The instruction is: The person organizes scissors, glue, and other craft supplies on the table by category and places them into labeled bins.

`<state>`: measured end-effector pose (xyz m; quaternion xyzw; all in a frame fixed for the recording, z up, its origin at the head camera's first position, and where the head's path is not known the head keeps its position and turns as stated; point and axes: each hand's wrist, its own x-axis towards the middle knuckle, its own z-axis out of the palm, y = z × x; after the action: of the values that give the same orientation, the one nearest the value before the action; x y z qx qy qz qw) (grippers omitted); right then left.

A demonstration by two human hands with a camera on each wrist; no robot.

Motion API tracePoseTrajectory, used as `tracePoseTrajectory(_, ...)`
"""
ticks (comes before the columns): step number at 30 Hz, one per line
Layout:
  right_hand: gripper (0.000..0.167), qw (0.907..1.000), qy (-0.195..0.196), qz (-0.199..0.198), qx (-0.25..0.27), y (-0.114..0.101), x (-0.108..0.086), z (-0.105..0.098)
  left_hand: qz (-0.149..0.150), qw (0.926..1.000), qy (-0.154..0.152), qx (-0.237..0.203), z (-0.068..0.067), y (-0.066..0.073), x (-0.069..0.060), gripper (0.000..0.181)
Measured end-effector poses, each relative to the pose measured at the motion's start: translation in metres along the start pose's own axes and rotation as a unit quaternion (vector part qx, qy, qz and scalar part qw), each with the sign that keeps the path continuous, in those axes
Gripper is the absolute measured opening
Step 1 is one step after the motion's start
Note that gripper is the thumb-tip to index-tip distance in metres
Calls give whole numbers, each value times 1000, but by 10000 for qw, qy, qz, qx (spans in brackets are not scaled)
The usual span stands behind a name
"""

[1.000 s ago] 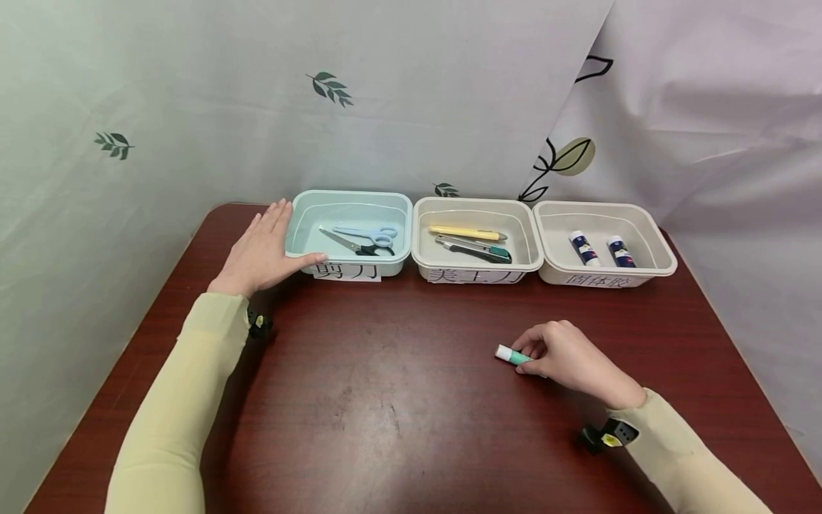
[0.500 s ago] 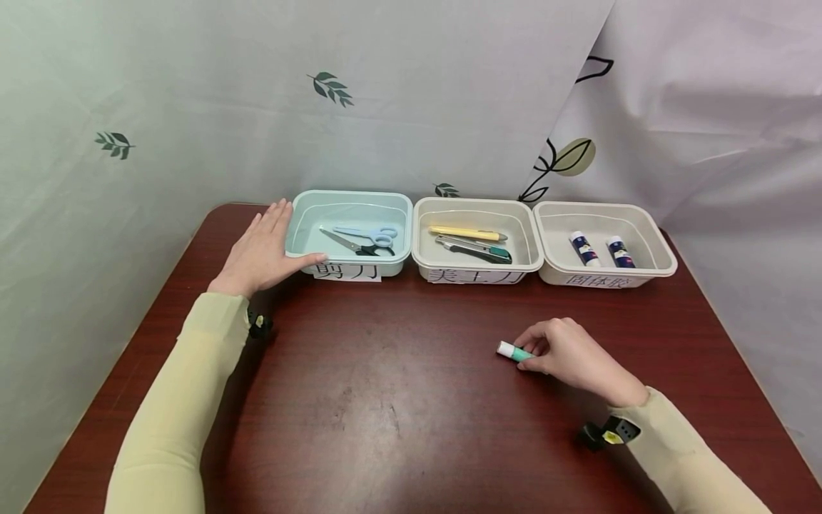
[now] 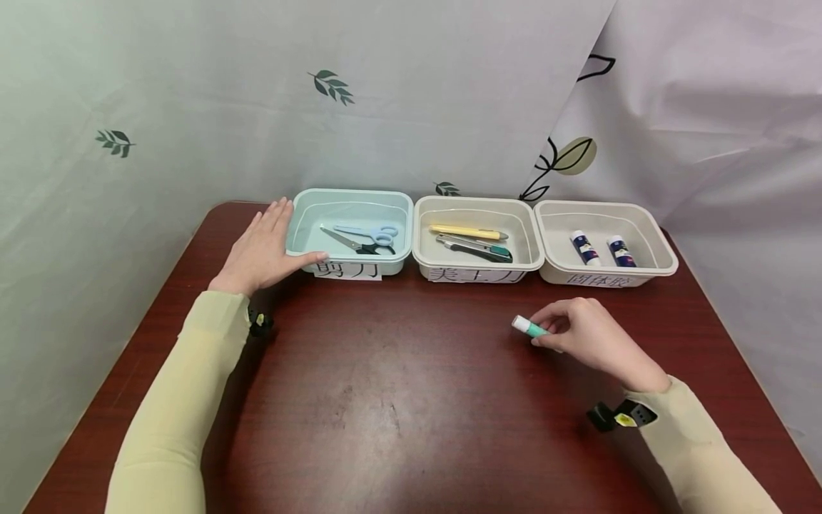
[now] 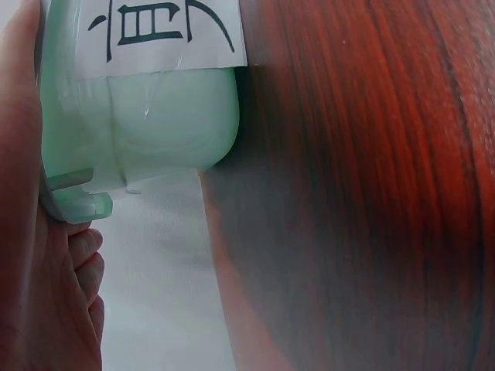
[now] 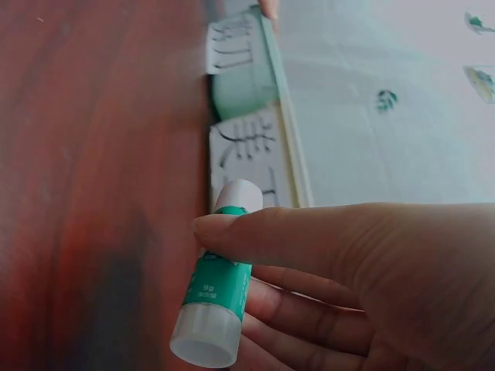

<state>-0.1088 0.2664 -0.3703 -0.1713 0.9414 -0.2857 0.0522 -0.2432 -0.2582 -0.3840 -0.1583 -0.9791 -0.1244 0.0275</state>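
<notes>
Between thumb and fingers, my right hand point(image 3: 594, 335) pinches a green glue stick with a white cap point(image 5: 220, 282), over the right part of the table. The cap points to the upper left in the head view. My left hand point(image 3: 257, 250) rests on the left end of the light blue bin point(image 3: 349, 268), fingers straight along its side and thumb on the front rim. Two pairs of scissors point(image 3: 366, 241) lie in that bin. The beige middle bin point(image 3: 420, 260) holds a yellow pen-shaped cutter point(image 3: 469, 232) and utility knives point(image 3: 481, 250).
A third beige bin point(image 3: 668, 260), at the right of the row, contains two dark blue glue sticks point(image 3: 584, 248). Paper labels are stuck on the bin fronts. Behind the dark red table point(image 3: 385, 385) hangs a pale curtain point(image 3: 417, 93) with leaf prints.
Over the last half second my right hand has lifted the green glue stick and carried it slightly away from me and to the right. The left hand has stayed on the blue bin.
</notes>
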Motion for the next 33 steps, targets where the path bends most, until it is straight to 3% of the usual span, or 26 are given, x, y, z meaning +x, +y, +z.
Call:
tracePoseTrajectory(18, 29, 9910, 1324, 204, 76, 1, -3, -54, 8, 10000, 19, -16, 0, 0, 0, 120)
tracePoseTrajectory(33, 32, 9803, 1924, 427, 95, -3, 14, -88, -29, 10000, 3, -8, 0, 0, 0, 121)
